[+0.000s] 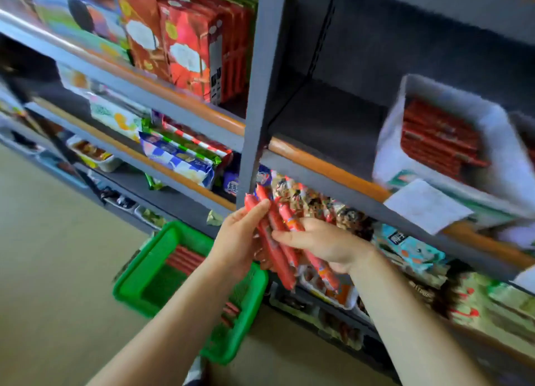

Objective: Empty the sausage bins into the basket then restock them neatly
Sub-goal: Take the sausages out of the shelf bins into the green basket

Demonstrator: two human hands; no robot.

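Between the two grips, a bundle of red sausages (pixel 275 235) runs lengthwise from upper left to lower right, tips pointing up toward the shelf post. The left hand (pixel 237 241) curls round its upper part; the right hand (pixel 321 242) pinches it from the other side. Below the grips sits the green basket (pixel 139 281); up right, a white bin (pixel 451 142) holds more sausages.

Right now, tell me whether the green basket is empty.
Not empty. The green basket on the floor has red sausages lying inside, though much of its mesh bottom shows bare.
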